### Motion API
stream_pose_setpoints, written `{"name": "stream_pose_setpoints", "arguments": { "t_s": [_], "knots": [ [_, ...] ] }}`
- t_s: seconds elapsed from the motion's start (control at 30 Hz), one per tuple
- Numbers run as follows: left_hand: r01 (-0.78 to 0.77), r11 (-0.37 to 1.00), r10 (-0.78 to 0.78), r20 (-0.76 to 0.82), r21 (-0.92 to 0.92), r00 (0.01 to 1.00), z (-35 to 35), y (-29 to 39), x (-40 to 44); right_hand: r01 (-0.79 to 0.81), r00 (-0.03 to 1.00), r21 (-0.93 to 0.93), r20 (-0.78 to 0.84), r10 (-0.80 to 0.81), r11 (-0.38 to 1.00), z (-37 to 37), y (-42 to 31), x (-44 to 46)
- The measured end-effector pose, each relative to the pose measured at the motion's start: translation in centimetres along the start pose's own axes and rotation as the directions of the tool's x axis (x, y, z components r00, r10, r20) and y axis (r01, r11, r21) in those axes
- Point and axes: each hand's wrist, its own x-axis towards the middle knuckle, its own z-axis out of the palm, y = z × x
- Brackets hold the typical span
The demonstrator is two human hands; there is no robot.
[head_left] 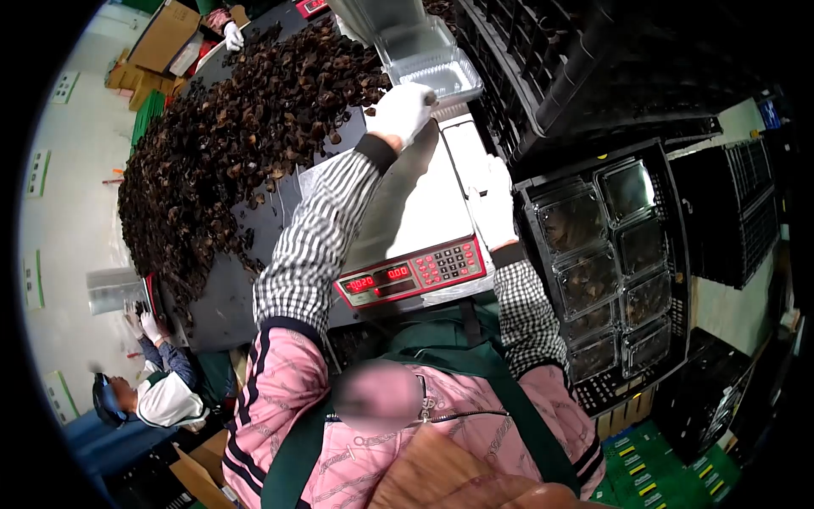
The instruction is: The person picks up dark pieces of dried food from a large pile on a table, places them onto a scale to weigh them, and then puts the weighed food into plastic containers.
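Note:
My left hand (403,112), in a white glove, reaches past the far end of the scale. Its fingers are closed at the near rim of a clear plastic box (454,78), which has its lid raised. My right hand (494,208), also gloved in white, is at the right side of the scale with its fingers stretched out and nothing in them. Between my hands lies the scale's white plate (415,204), bearing no box. The red-framed scale panel (410,272) shows lit red digits. A large heap of dark, dried, curled pieces (246,127) covers the table beside my left arm.
To my right, a black crate (678,339) holds several filled clear boxes (585,284). Tall black crates (543,68) stand close past my right hand. A co-worker (161,394) works at the lower left; another person's gloved hand (233,36) is at the heap's far end.

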Motion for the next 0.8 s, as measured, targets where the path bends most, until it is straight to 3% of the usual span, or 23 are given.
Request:
{"name": "stream_pose_setpoints", "arguments": {
  "t_s": [0.03,0.07,0.13,0.17,0.27,0.33,0.5,0.7,0.8],
  "knots": [
    [0.033,0.992,-0.041,0.065,0.120,0.997,1.5,0.1,1.5,-0.196,0.981,0.382,0.091,0.174,0.903,-0.8,-0.3,-1.0],
    [0.045,0.969,-0.079,0.132,0.241,0.988,2.6,0.4,2.8,-0.383,0.922,0.676,0.234,0.310,0.630,-1.7,-0.7,-2.1],
    [-0.027,0.957,-0.013,0.136,0.287,0.991,4.4,0.0,4.0,-0.157,0.986,0.265,0.087,0.139,0.951,-3.9,-1.9,-3.1],
    [-0.008,0.958,-0.023,0.107,0.287,0.994,5.3,-0.1,4.4,-0.107,0.994,0.175,0.051,0.099,0.979,-4.5,-1.7,-4.1],
    [-0.019,0.952,-0.029,0.151,0.305,0.988,5.0,0.7,4.8,-0.258,0.966,0.409,0.079,0.247,0.875,-6.3,-3.4,-6.1],
    [-0.003,0.951,-0.046,0.152,0.309,0.987,5.1,0.5,5.3,-0.204,0.979,0.412,0.069,0.193,0.888,-7.3,-4.0,-6.6],
    [-0.018,0.957,-0.018,0.122,0.288,0.992,5.8,0.2,5.3,-0.072,0.997,0.215,0.038,0.066,0.974,-7.5,-3.6,-7.4],
    [0.079,0.952,-0.131,0.162,0.295,0.978,5.5,0.0,5.9,-0.082,0.996,0.198,0.060,0.072,0.977,-7.5,-2.9,-7.1],
    [0.047,0.962,-0.086,0.136,0.270,0.987,5.4,-0.7,5.9,-0.075,0.996,0.195,0.064,0.064,0.978,-7.5,-2.9,-6.7]
  ]
}}
